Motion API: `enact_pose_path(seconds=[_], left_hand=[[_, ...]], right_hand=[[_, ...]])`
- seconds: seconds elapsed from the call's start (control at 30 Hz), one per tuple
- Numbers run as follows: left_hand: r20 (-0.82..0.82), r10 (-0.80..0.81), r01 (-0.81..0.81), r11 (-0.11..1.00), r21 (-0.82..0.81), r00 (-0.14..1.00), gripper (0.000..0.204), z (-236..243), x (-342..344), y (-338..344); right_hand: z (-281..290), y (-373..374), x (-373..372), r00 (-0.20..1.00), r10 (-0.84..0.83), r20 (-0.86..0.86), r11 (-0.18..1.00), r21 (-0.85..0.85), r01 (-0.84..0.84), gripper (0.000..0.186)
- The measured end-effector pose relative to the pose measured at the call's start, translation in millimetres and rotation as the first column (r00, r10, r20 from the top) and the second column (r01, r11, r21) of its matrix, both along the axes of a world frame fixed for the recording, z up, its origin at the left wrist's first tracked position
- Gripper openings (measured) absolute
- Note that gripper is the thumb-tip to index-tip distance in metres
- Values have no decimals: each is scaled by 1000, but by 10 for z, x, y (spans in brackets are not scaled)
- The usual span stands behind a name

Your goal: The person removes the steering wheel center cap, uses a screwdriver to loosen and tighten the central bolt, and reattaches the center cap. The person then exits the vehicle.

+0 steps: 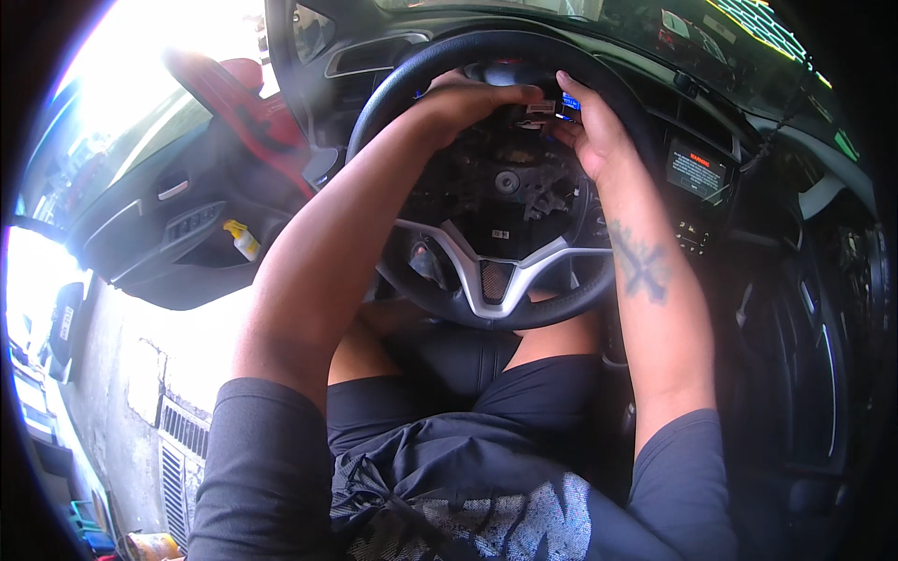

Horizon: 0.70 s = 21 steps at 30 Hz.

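A black steering wheel (488,39) with a silver lower spoke is in front of me, its hub (506,182) uncovered and showing bare metal and dark parts. My left hand (458,103) reaches into the wheel's upper opening, thumb stretched to the right and the other fingers mostly hidden. Opposite it, my right hand (594,126) has its thumb raised and its fingers curled inward. Both seem closed around a dark part above the hub that I cannot make out. Between them show a small pale reddish piece (540,107) and a lit blue display (570,101).
At left the red car door (253,122) stands open, a yellow-topped spray bottle (242,240) in its pocket. A lit dashboard screen (699,171) is right of the wheel. My thighs lie below the wheel. Outside, a drain grate (182,439) is set in the ground.
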<state>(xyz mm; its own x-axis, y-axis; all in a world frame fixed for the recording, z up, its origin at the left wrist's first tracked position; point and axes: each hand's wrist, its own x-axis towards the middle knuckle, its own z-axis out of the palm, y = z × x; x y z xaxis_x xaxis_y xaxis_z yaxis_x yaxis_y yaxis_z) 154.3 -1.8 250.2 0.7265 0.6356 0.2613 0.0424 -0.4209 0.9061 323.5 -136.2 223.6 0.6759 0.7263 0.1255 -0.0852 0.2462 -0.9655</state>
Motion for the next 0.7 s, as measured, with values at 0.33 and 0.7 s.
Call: enact_pose_path(seconds=[0.33, 0.7], left_hand=[[191, -325, 352, 927, -129, 926, 65, -53, -207, 37], [209, -270, 317, 918, -239, 940, 72, -148, -272, 65]], right_hand=[[241, -358, -642, 961, 83, 265, 995, 26, -94, 48], [26, -359, -644, 958, 161, -238, 902, 429, -45, 32]])
